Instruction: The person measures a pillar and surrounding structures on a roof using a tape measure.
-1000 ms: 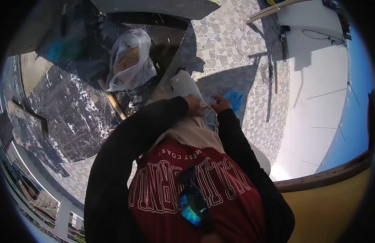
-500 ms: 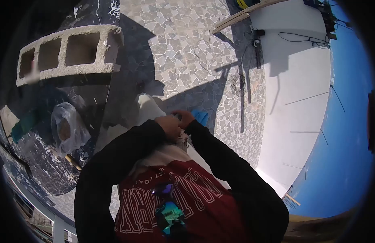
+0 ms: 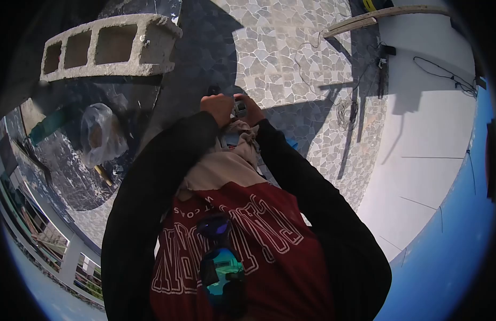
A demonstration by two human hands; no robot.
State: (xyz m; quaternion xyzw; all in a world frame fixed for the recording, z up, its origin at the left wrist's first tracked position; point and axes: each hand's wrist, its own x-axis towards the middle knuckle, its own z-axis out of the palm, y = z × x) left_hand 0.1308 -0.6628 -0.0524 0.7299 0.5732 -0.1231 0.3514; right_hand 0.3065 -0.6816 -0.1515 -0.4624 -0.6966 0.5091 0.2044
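Observation:
My left hand is closed in a fist in front of my waist, its fingertips hidden from view. Right beside it, my right hand curls around a small grey object with a dark square face, which shows between the two hands. What the left fist grips, if anything, cannot be seen. Below the hands, the beige hem of my red shirt is bunched up near the right wrist. Mirrored sunglasses hang on the shirt's front.
At the left, a hollow concrete block rests on a paint-spattered dark surface, with a clear plastic bag and a wooden handle nearby. Stone-patterned tiles cover the floor. Wooden boards and a coiled wire lie by the white wall.
Both hands have moved up and away from my waist, and the grey object now shows between them. The surroundings have shifted rightward and up. My pale trouser leg is now largely hidden.

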